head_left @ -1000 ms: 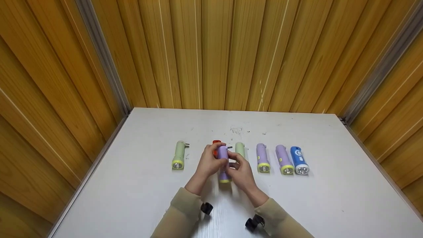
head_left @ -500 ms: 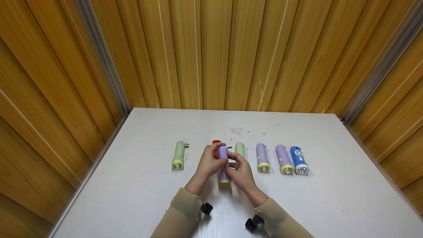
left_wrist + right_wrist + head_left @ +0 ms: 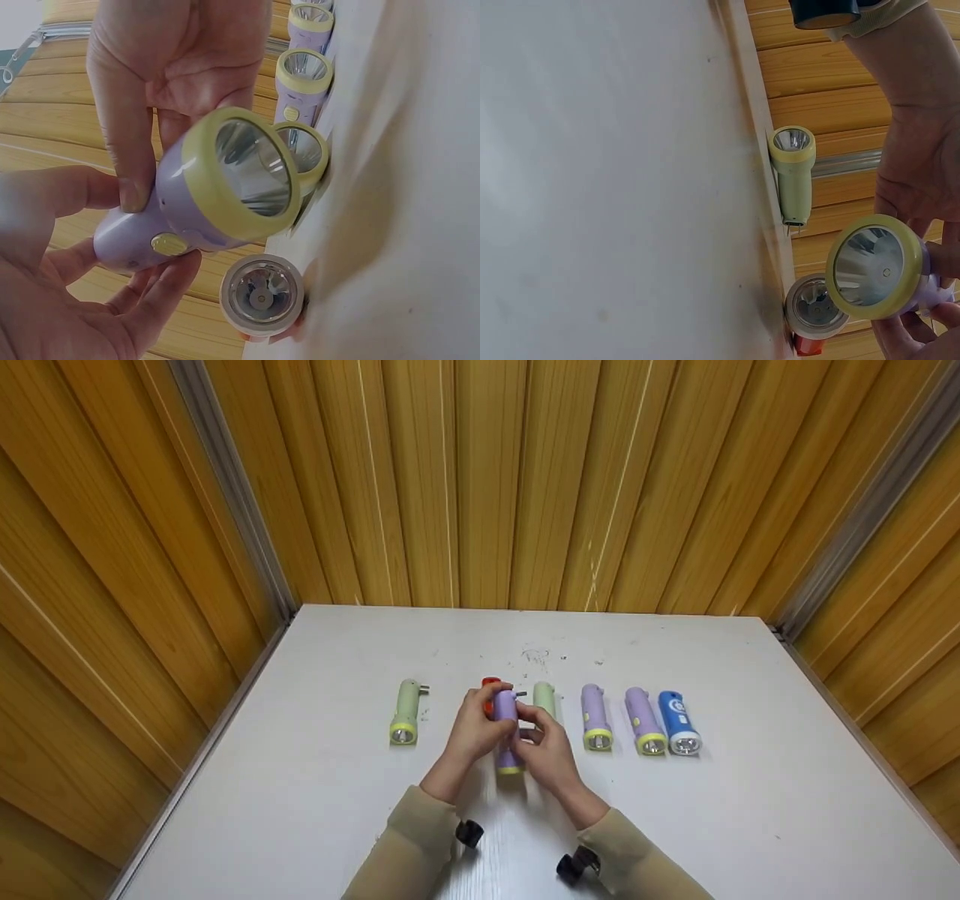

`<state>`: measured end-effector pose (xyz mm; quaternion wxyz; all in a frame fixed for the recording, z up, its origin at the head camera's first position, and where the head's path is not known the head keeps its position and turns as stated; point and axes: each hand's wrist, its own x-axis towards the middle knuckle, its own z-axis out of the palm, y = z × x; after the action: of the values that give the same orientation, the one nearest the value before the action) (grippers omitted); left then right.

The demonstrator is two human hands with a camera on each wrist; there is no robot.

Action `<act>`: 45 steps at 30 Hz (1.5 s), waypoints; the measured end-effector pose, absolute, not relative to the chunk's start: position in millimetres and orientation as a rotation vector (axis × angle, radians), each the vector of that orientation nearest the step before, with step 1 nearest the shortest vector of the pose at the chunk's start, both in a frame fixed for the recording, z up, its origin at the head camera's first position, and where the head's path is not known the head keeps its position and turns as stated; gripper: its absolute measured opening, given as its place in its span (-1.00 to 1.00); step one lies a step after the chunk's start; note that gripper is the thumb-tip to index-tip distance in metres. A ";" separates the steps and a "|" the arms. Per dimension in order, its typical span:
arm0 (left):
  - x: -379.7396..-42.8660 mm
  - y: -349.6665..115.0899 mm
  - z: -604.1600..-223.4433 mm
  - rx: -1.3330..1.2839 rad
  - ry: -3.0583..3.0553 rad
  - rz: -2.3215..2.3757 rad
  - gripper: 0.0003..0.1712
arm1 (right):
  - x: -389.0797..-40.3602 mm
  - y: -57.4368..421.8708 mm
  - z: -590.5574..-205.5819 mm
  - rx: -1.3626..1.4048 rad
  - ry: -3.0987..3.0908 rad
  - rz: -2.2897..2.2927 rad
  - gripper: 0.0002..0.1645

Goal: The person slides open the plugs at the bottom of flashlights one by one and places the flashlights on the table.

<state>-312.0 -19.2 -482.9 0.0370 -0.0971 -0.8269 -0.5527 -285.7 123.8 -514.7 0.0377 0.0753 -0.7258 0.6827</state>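
Both hands hold a purple flashlight with a yellow rim (image 3: 507, 706) above the middle of the white table, lens end toward the person. The left hand (image 3: 475, 727) grips it near the tail, where two metal prongs (image 3: 522, 694) stick out to the right. From the other side, the right hand (image 3: 549, 754) pinches the barrel between thumb and fingers. A yellow switch (image 3: 170, 244) shows on the barrel in the left wrist view. Just behind the hands lie a red flashlight (image 3: 490, 681) and a light green flashlight (image 3: 545, 699), both partly hidden.
Another green flashlight (image 3: 406, 712), prongs out, lies to the left. Rightward are two purple flashlights (image 3: 594, 709) (image 3: 642, 712) and a blue one (image 3: 678, 716) in a row on the white table (image 3: 750, 810). Wood-grain panels (image 3: 487, 480) enclose the back and sides.
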 end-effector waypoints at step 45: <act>-311.2 -13.1 -483.6 -0.288 -2.461 -1.795 -0.20 | -286.1 123.4 -514.0 0.189 -2.166 2.061 -0.37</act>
<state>-311.2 -13.1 -483.6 0.0409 -0.0940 -0.8037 -0.5862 -286.1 123.4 -514.0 0.0729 0.0628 -0.7211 0.6861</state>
